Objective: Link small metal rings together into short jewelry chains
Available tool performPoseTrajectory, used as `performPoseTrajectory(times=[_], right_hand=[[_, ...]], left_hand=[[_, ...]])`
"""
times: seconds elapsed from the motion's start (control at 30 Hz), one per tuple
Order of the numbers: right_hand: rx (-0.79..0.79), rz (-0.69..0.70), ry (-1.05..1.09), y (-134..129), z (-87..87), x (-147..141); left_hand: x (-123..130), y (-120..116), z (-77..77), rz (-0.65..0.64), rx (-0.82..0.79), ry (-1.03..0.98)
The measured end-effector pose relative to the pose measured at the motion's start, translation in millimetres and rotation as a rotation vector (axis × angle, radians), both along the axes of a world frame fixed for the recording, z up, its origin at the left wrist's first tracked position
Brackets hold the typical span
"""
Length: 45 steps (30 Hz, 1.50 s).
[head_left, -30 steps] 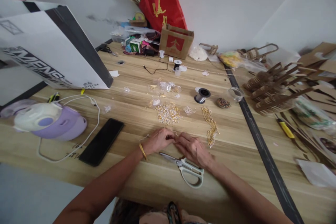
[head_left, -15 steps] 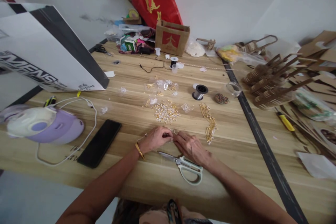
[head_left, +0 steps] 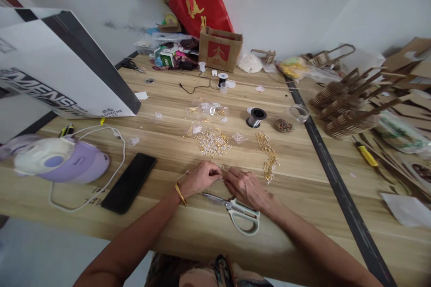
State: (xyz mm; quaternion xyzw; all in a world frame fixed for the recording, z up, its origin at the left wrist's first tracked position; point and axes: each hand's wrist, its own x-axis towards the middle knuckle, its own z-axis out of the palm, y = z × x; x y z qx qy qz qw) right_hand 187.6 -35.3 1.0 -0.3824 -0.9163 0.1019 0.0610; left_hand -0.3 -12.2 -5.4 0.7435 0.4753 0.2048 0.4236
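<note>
My left hand (head_left: 201, 177) and my right hand (head_left: 246, 187) rest on the wooden table with their fingertips pinched close together. Between them is a tiny pale piece, too small to name; a small ring (head_left: 221, 167) shows just beyond the fingers. Part of a thin strand (head_left: 183, 175) lies out beside my left hand. Scissors with pale green handles (head_left: 232, 205) lie below my right hand, blades pointing left. Just beyond the hands sits a pile of gold and clear beads or charms (head_left: 213, 142). Gold chains (head_left: 270, 159) lie in a bundle to the right.
A black phone (head_left: 129, 183) and a purple-and-white device (head_left: 74, 161) with a white cable lie left. Farther out stand a wire spool (head_left: 256, 119), a bowl of beads (head_left: 284, 126) and a clear cup (head_left: 299, 113). Small woven baskets (head_left: 350, 119) stand right, near a yellow-handled cutter (head_left: 367, 154).
The hands stay almost in place, with only slight finger movement at the small piece. The whole view has shifted a little.
</note>
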Motion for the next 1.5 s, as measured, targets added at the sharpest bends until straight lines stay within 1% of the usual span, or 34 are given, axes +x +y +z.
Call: performPoseTrajectory(times=[0.1, 0.23, 0.37, 0.53, 0.77, 0.9, 1.1, 1.3, 1.5], right_hand=[[-0.015, -0.021, -0.016, -1, 2.6, 0], [-0.042, -0.033, -0.011, -1, 5.7, -1], [-0.055, -0.035, -0.011, 0, 5.7, 1], [-0.062, -0.030, 0.025, 2, 0.6, 4], [-0.055, -0.024, 0.024, 4, -2.7, 8], [-0.045, -0.027, 0.029, 5, -5.5, 11], [-0.030, -0.028, 0.014, 7, -10.5, 14], [-0.048, -0.038, 0.018, 8, -8.6, 14], [-0.080, -0.049, 0.034, 8, -4.4, 14]], left_hand=[[0, -1, -3.6, 0.005, -0.034, -0.011], [-1, 0, -7.9, 0.009, 0.001, -0.017], [-3, 1, -7.0, -0.008, 0.006, -0.016], [-3, 1, -5.1, -0.019, 0.029, 0.003], [-4, 1, -9.4, -0.012, -0.047, -0.040], [-3, 0, -8.7, 0.003, -0.077, -0.070], [-4, 1, -8.7, -0.009, -0.115, -0.117], [-5, 3, -14.3, -0.012, -0.196, -0.191], [-4, 3, -12.1, -0.014, -0.169, -0.183]])
